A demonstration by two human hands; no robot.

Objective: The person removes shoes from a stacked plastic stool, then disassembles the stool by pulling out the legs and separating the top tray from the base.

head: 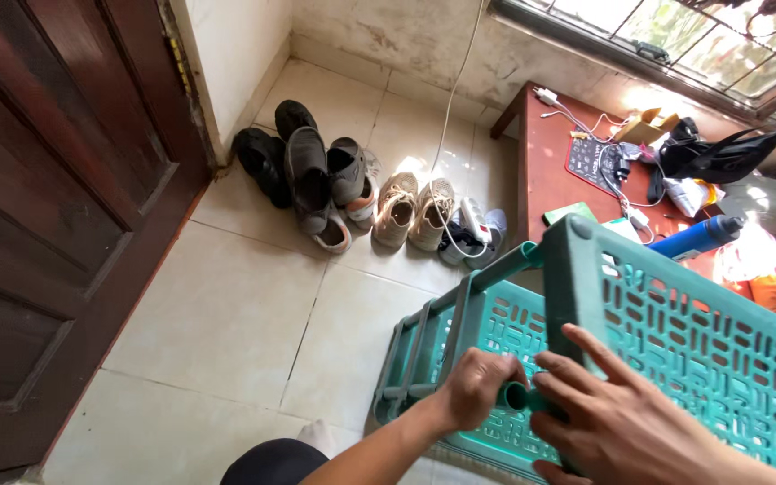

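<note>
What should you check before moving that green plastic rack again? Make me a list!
1. Left hand grips the green tube: ok.
2. Right hand holds the teal rack at its corner post: ok.
3. Tube seated fully in its socket: cannot tell, hands hide the joint.
4. Shoes lie apart from the rack: ok.
5. White cable trails over the shoes, near the rack: not ok.
6. Low red table is cluttered close behind the rack: not ok.

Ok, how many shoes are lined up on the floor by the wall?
About 9, some overlapping so a few may be hidden: two black shoes by the door, three grey ones, two tan sneakers, two dark-and-white ones beside the red table.
</note>
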